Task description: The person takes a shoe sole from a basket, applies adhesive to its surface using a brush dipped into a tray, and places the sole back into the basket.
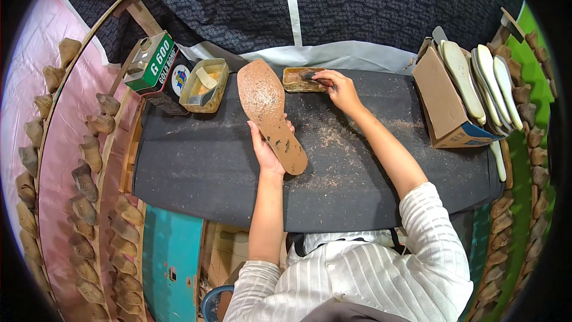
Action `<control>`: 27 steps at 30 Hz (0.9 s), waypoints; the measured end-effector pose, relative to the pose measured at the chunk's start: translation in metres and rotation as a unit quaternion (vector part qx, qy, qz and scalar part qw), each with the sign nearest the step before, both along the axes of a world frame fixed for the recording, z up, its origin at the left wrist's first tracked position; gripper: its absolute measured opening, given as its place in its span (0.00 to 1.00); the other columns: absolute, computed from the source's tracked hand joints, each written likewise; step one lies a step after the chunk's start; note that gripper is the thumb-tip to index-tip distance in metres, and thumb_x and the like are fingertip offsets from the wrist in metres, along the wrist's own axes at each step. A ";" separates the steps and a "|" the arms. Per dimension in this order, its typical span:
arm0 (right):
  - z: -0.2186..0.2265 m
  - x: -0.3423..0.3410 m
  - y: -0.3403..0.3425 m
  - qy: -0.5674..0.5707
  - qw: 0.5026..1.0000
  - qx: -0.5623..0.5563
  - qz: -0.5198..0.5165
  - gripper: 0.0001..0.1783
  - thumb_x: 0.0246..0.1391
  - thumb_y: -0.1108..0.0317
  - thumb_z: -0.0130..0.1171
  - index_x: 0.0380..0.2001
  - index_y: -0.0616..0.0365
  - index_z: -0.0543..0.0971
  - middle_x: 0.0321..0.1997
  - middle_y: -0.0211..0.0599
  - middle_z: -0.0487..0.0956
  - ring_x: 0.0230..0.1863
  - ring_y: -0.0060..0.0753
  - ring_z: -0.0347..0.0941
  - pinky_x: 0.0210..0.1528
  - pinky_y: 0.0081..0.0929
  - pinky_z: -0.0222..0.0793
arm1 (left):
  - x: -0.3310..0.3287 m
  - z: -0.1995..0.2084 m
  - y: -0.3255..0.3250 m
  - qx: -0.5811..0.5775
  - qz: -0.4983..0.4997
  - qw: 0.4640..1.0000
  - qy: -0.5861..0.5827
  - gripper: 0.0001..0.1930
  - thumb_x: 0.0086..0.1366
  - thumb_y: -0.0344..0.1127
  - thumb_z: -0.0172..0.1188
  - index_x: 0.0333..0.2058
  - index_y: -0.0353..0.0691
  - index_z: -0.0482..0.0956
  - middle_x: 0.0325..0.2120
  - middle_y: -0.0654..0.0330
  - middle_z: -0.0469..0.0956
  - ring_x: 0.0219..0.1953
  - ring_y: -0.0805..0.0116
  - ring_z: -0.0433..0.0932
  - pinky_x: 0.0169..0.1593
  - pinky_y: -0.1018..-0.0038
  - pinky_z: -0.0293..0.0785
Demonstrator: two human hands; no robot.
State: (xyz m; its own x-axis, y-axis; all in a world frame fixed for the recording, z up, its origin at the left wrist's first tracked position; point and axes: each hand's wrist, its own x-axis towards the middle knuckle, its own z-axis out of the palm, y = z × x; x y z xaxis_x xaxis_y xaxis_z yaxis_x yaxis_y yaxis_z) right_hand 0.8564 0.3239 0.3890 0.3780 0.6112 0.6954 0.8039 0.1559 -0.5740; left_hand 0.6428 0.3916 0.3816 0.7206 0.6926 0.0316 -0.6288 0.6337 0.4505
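My left hand grips a brown shoe sole by its narrow middle, thumb along one edge and fingers behind. The sole is tilted, its wide end up and left. That wide part is wet and glossy, while the heel end looks duller with dark smudges. Beyond it, to the right, my right hand is closed around a small dark brush. The brush's dark tip is over or in a shallow yellowish tray with a brownish content; whether it touches the bottom I cannot tell.
A green and dark metal can and a yellowish tub with a scraper-like piece stand left. On the right, a cardboard box holds several pale soles. Shavings litter the black tabletop. Racks of wooden shoe lasts flank both sides.
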 end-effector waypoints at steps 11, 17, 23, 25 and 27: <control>-0.017 0.017 -0.010 0.093 0.995 -0.041 -0.014 0.13 0.47 0.77 0.59 0.39 0.58 0.76 0.41 0.35 0.75 0.35 0.26 0.74 0.40 0.22 0.70 | 0.002 0.002 -0.002 -0.036 -0.008 0.999 -0.003 0.35 0.62 0.64 0.40 0.43 0.30 0.69 0.34 0.54 0.71 0.31 0.62 0.69 0.38 0.70 0.69; -0.017 0.026 -0.014 0.195 0.981 0.003 0.005 0.11 0.46 0.75 0.61 0.36 0.60 0.75 0.40 0.33 0.75 0.38 0.25 0.75 0.42 0.21 0.72 | 0.003 -0.001 -0.001 -0.028 -0.010 1.000 0.009 0.35 0.62 0.64 0.40 0.44 0.31 0.68 0.34 0.54 0.71 0.32 0.62 0.69 0.38 0.70 0.69; -0.020 0.028 -0.017 0.190 0.982 -0.001 -0.011 0.10 0.47 0.77 0.59 0.35 0.61 0.74 0.39 0.32 0.74 0.40 0.24 0.75 0.43 0.21 0.72 | 0.003 -0.001 -0.004 -0.023 -0.020 1.000 0.004 0.35 0.62 0.64 0.39 0.44 0.30 0.68 0.34 0.54 0.71 0.32 0.62 0.70 0.38 0.69 0.69; -0.023 0.025 -0.020 0.207 0.978 -0.006 -0.019 0.10 0.47 0.76 0.59 0.35 0.60 0.74 0.40 0.32 0.73 0.40 0.24 0.74 0.43 0.21 0.71 | 0.003 -0.007 -0.002 -0.010 -0.026 1.000 0.002 0.35 0.63 0.64 0.38 0.45 0.32 0.68 0.35 0.54 0.72 0.33 0.63 0.71 0.39 0.69 0.70; -0.026 0.027 -0.023 0.223 0.974 -0.010 -0.028 0.11 0.47 0.76 0.59 0.36 0.60 0.73 0.41 0.32 0.73 0.40 0.24 0.74 0.43 0.21 0.71 | 0.003 -0.008 -0.001 0.003 -0.034 0.999 0.000 0.34 0.63 0.64 0.37 0.46 0.34 0.68 0.36 0.54 0.72 0.34 0.64 0.72 0.40 0.70 0.71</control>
